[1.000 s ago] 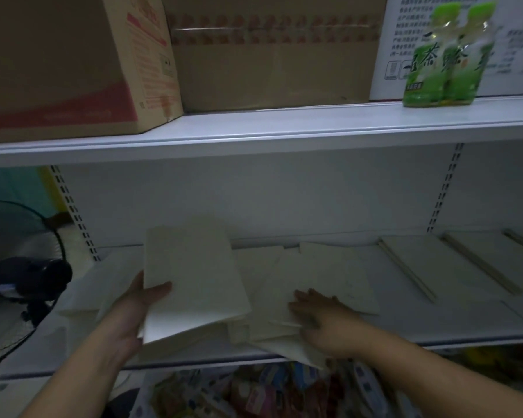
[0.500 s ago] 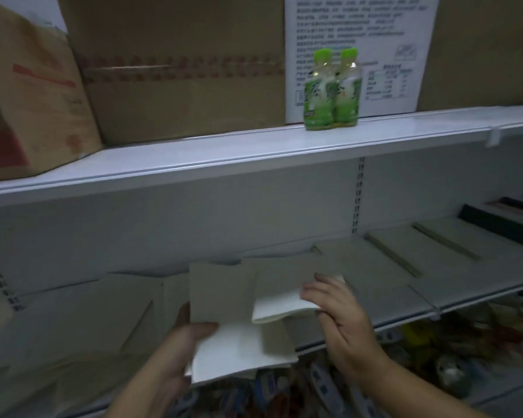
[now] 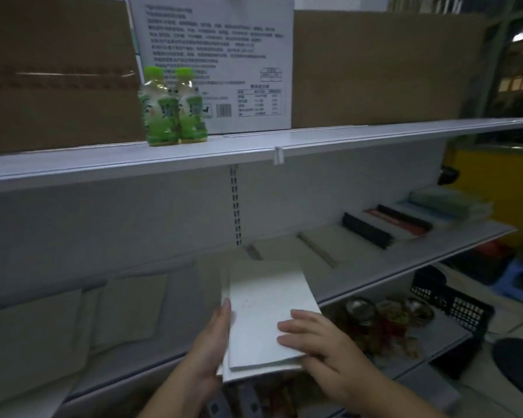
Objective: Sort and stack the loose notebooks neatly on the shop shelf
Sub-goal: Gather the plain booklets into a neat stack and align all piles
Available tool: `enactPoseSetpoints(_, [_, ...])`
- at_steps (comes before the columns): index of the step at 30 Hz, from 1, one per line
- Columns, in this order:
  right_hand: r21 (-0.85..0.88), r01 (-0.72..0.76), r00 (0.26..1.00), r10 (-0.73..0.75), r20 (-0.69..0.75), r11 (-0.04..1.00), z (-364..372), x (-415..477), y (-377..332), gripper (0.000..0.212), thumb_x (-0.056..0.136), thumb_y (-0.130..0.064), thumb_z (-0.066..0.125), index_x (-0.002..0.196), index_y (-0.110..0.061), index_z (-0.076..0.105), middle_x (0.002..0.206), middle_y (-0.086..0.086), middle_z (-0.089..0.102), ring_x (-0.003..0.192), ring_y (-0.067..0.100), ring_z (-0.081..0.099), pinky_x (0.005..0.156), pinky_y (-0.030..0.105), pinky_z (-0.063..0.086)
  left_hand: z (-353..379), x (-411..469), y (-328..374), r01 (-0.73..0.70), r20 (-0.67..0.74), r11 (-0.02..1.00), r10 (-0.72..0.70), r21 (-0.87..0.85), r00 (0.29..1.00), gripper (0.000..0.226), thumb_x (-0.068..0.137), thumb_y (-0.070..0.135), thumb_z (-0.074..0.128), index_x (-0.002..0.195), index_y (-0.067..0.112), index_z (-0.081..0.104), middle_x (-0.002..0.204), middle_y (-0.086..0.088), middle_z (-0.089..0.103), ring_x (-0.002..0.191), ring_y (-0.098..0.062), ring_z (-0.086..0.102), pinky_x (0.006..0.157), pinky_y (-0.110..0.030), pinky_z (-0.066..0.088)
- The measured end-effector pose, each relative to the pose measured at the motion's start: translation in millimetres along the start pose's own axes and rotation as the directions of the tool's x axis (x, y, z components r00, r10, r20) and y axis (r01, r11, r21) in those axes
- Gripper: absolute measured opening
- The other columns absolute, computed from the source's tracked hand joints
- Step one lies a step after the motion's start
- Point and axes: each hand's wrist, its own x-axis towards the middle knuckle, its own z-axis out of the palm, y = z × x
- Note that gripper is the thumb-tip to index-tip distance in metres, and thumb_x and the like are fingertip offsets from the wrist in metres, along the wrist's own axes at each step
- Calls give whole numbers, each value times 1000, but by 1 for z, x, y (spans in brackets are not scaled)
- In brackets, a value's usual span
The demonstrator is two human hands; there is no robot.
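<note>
The person holds a small stack of notebooks, white-covered, in the air just in front of the middle shelf, its far end over the shelf's front edge. The left hand grasps the stack from the left side and beneath, thumb lying up along the left edge. The right hand rests its fingers flat on the top cover near the lower right corner; its thumb is hidden, so it cannot be told whether it grips or only presses. On the shelf to the left lie loose pale notebooks, scattered and overlapping. Further right on the same shelf sit flat notebooks in a row, then a dark-spined one. On the upper shelf two green bottles stand before a white carton
</note>
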Motion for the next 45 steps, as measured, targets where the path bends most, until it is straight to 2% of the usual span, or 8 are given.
enactPoseSetpoints(5, [89,-275,961,272,46,957,-53,-16,32,46,74,-55,65,118,-49,54,150,-26,16,141,-7,8,113,17,15,53,24,-29,-125,-6,989,126,73,992,39,95,8,46,133,16,45,112,-14,66,96,-33,64,73,-39,51])
enactPoseSetpoints(9, [389,-642,742,664,97,661,-90,0,70,57,86,-19,64,138,-20,41,131,-11,53,113,6,57,92,25,48,96,49,-35,-133,24,986,132,100,991,37,96,9,45,132,17,46,104,-6,67,90,-25,64,67,-31,50])
enactPoseSetpoints(14, [493,-685,660,743,109,536,-120,24,119,41,80,11,59,111,-16,56,101,1,69,91,16,67,73,25,55,136,106,-39,-212,39,965,209,157,977,41,94,18,54,133,15,44,103,2,62,83,-8,60,60,-12,50])
enactPoseSetpoints(22, [351,-721,648,760,36,598,-174,85,195,50,76,10,59,116,-20,58,96,-2,70,90,14,66,77,21,54,191,215,-29,-153,90,981,144,116,986,30,94,6,50,120,20,56,110,-7,69,99,-28,67,88,-42,54])
enactPoseSetpoints(27, [236,-757,631,776,18,610,-185,123,240,48,81,6,55,123,-18,55,102,-3,63,87,11,59,57,16,48,215,250,-11,-156,-21,958,166,242,986,30,83,-7,55,109,4,62,91,-6,69,68,-14,67,52,-18,53])
enactPoseSetpoints(32, [121,-752,659,744,107,648,-191,151,275,39,84,3,51,111,-23,61,96,-8,65,80,8,63,51,13,47,224,292,-5,-77,-63,903,114,423,992,107,51,9,81,146,13,31,136,-8,52,95,-20,63,61,-22,52])
enactPoseSetpoints(38, [113,-704,707,676,209,701,-193,176,308,51,84,9,54,131,-10,50,99,13,64,94,35,64,79,42,55,237,301,-2,-39,-49,559,142,828,989,132,64,14,85,148,29,-16,157,-13,-17,138,-26,34,78,-24,52])
enactPoseSetpoints(45, [-15,-587,752,552,360,809,-188,171,339,102,78,-33,75,152,-21,6,156,-3,19,136,15,36,93,18,46,252,309,-11,74,-80,52,135,996,988,142,61,28,87,143,18,-29,137,-31,-45,145,-36,1,109,-34,36])
